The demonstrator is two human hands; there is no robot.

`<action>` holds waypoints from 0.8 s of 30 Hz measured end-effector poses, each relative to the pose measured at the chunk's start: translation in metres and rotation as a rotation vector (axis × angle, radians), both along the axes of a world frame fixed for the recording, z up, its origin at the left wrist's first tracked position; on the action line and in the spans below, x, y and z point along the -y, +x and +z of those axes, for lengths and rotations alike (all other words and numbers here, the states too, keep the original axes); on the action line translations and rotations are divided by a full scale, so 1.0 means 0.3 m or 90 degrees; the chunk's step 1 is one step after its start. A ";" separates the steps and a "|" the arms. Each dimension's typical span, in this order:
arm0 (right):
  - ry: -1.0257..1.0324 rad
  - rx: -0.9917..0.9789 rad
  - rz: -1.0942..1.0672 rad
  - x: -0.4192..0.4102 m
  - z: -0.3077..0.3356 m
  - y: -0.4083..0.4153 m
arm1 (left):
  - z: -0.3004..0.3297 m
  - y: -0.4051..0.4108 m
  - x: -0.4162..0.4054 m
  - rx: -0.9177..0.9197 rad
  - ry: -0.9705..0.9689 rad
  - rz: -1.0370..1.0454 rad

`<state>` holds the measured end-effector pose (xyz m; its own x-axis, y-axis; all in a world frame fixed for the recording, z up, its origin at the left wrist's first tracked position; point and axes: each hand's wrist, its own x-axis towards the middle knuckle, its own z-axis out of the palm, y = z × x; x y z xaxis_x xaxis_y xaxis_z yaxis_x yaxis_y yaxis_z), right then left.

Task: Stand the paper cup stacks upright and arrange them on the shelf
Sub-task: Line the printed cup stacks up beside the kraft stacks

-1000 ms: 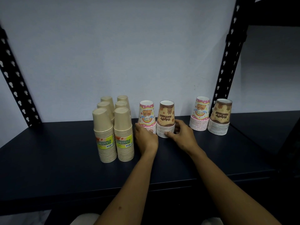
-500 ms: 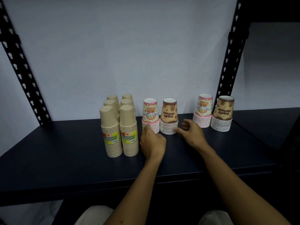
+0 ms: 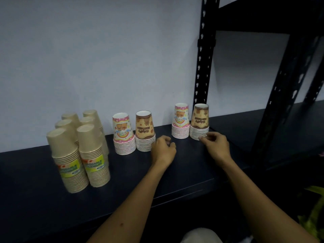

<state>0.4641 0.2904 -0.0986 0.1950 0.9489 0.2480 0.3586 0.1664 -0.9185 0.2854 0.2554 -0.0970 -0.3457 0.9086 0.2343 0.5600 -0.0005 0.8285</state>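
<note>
So all the cup stacks are sitting upside down (rims down) on the dark shelf point(image 3: 43, 172) and none are lying on their side. Over on the left there's a cluster of 6 plain kraft stacks point(image 3: 77, 142) packed tight together, 2 columns going 3 deep toward the wall point(image 3: 105, 58); the front 2 are wearing yellow-green labels and standing fairly near the front edge of the shelf.

In the middle, a pink bear-print stack point(image 3: 122, 137) and a brown birthday stack point(image 3: 145, 132) are standing side by side, touching or as good as. Then there's an open gap of bare shelf, and a second pair: another pink stack point(image 3: 181, 121) and another brown stack point(image 3: 200, 122), also right up against each other. That right pair is sitting close to the wall and just in front of the black perforated upright post point(image 3: 204, 67), so not much room behind or to the right of it.

The left hand point(image 3: 164, 151) is hovering low over the gap between the 2 pairs, just right of the middle brown stack, fingers curled in loosely and holding nothing. The right hand point(image 3: 216, 148) is sitting at the base of the far-right brown stack, fingers point(image 3: 204, 139) bent with the tips meeting the lowest rims, but I can't tell if it's really gripping or just touching.

Plenty of clear shelf in front of the printed stacks, all the way to the front lip.
</note>
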 end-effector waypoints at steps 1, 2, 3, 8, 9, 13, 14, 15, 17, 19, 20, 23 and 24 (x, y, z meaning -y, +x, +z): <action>0.006 -0.007 -0.005 -0.010 0.004 0.004 | 0.000 0.009 -0.025 0.007 -0.004 0.001; 0.015 -0.011 -0.006 -0.020 0.009 0.004 | -0.002 0.018 -0.050 0.011 -0.006 0.003; 0.024 -0.011 -0.002 -0.031 0.011 0.003 | -0.004 0.025 -0.074 0.011 -0.006 0.004; 0.047 0.038 0.064 -0.086 0.028 0.007 | -0.002 0.042 -0.179 0.010 0.009 -0.003; 0.053 0.043 0.075 -0.098 0.029 0.010 | -0.001 0.043 -0.199 0.014 0.012 -0.009; 0.076 0.047 0.085 -0.156 0.032 0.023 | 0.003 0.047 -0.271 0.049 0.009 -0.056; 0.073 0.047 0.089 -0.170 0.034 0.025 | 0.002 0.047 -0.284 0.058 0.012 -0.070; 0.066 0.047 0.093 -0.186 0.032 0.029 | 0.000 0.046 -0.295 0.067 0.020 -0.084; 0.052 0.045 0.104 -0.214 0.023 0.037 | -0.004 0.044 -0.305 0.079 0.042 -0.105; 0.047 0.044 0.113 -0.231 0.012 0.043 | -0.006 0.041 -0.305 0.084 0.051 -0.116; 0.047 0.040 0.116 -0.235 0.007 0.045 | -0.007 0.041 -0.302 0.084 0.052 -0.117; 0.050 0.029 0.119 -0.232 0.000 0.049 | -0.010 0.048 -0.288 0.070 0.054 -0.105; 0.049 0.028 0.120 -0.227 0.000 0.049 | -0.011 0.051 -0.280 0.059 0.054 -0.097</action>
<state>0.4786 0.3586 -0.0986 0.0023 0.9453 0.3261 0.3541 0.3042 -0.8844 0.3006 0.3394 -0.1003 -0.2293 0.9305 0.2858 0.4694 -0.1515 0.8699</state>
